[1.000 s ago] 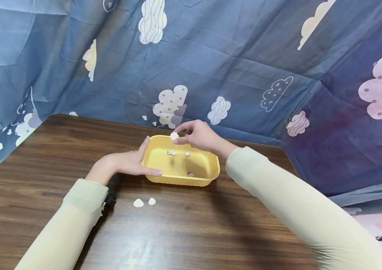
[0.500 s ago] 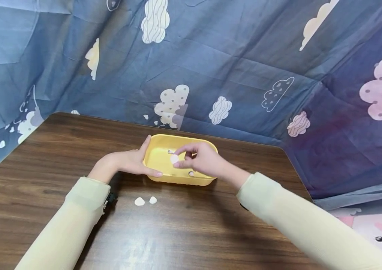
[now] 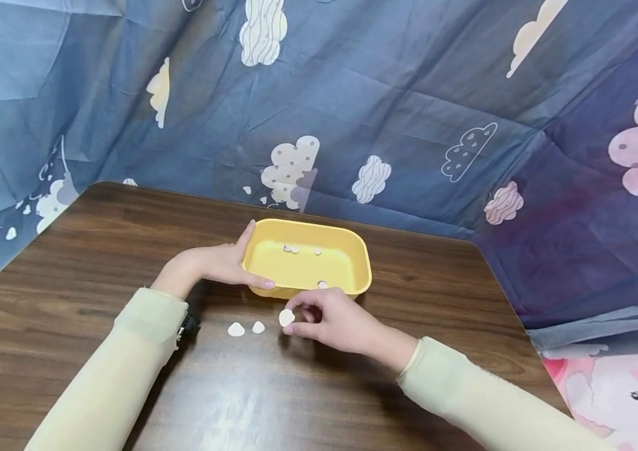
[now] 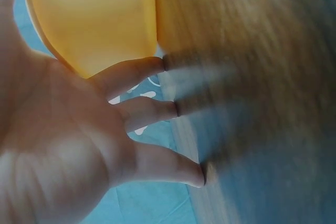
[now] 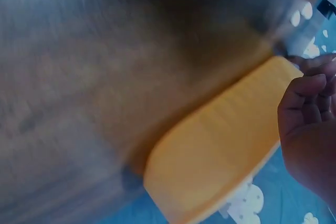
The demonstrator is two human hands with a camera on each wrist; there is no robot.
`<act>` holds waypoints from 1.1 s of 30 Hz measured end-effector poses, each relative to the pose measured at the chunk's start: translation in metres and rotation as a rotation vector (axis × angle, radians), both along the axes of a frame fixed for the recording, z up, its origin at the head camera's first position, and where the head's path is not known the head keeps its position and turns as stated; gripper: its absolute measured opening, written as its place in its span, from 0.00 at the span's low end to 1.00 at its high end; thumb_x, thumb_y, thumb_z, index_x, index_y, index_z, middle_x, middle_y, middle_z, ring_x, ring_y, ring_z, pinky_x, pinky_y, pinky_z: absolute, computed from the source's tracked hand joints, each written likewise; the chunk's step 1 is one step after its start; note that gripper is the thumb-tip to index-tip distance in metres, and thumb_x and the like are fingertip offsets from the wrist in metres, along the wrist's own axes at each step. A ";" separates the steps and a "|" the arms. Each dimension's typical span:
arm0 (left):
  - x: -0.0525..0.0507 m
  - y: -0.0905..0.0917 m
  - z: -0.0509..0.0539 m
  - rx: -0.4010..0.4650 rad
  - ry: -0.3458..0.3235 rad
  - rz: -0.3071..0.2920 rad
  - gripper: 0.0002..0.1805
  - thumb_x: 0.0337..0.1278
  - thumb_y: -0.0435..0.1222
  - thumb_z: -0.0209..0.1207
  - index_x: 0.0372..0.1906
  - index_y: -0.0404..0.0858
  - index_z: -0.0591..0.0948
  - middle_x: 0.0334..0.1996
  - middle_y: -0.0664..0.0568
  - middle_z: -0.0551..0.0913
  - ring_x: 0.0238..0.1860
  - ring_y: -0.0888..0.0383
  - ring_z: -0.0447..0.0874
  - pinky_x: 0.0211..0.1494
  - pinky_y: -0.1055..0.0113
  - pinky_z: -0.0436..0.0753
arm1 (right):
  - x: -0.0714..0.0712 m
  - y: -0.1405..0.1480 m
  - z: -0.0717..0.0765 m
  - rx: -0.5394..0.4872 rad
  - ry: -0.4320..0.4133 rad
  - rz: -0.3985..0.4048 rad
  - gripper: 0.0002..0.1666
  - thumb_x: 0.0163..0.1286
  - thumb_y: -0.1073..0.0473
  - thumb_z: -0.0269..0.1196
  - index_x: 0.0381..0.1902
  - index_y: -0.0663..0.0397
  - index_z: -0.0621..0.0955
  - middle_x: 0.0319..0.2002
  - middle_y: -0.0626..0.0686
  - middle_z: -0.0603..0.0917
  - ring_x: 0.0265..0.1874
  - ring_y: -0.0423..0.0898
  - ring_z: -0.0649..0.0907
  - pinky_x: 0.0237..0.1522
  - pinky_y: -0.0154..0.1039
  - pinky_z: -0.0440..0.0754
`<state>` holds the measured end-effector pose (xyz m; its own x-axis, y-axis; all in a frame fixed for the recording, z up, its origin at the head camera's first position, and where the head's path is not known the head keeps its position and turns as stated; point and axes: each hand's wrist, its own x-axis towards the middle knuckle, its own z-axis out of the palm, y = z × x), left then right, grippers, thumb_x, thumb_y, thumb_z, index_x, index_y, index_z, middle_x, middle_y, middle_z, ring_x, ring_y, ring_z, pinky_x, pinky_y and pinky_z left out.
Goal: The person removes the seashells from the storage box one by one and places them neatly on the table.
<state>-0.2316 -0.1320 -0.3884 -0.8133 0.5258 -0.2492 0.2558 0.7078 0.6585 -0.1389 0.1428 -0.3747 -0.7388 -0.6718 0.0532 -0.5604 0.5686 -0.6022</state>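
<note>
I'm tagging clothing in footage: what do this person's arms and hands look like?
Long, pale cream fabric sleeves end in wide, pale green cuffs. A small black object shows beside the left one. Left hand and right hand are ungloved.

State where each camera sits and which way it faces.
Head: head-worn, facing forward and down at the yellow tub, table and blue cloth; sleeves, left hand and right hand show.
Left wrist: worn there, facing the tub; the left hand shows at left.
Right wrist: worn there, facing the tub and table; the right hand shows at the right edge.
Head and left wrist share the tub and left hand.
</note>
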 end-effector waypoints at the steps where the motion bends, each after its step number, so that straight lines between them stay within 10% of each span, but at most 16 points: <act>1: 0.000 0.000 0.000 0.000 -0.002 0.000 0.84 0.53 0.68 0.71 0.82 0.36 0.17 0.75 0.27 0.69 0.76 0.40 0.72 0.83 0.43 0.66 | 0.000 0.000 -0.004 0.003 -0.004 0.004 0.09 0.68 0.51 0.77 0.41 0.42 0.87 0.21 0.38 0.71 0.23 0.32 0.70 0.31 0.28 0.69; 12: 0.000 0.000 -0.003 -0.005 -0.015 -0.002 0.84 0.53 0.68 0.70 0.82 0.36 0.17 0.78 0.25 0.65 0.78 0.40 0.70 0.83 0.43 0.66 | 0.000 -0.004 -0.032 -0.043 -0.103 -0.047 0.12 0.68 0.51 0.77 0.43 0.48 0.88 0.23 0.40 0.73 0.24 0.32 0.71 0.32 0.28 0.70; 33: -0.001 0.000 0.001 -0.027 -0.029 0.012 0.84 0.52 0.70 0.70 0.82 0.39 0.16 0.80 0.26 0.61 0.79 0.39 0.68 0.83 0.43 0.65 | -0.002 -0.004 -0.042 -0.115 -0.323 -0.172 0.12 0.65 0.50 0.78 0.43 0.47 0.89 0.23 0.43 0.76 0.22 0.36 0.74 0.27 0.29 0.71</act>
<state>-0.2322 -0.1316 -0.3874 -0.8119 0.5087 -0.2864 0.2283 0.7282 0.6463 -0.1414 0.1387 -0.4165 -0.8310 -0.5402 -0.1328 -0.2342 0.5563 -0.7973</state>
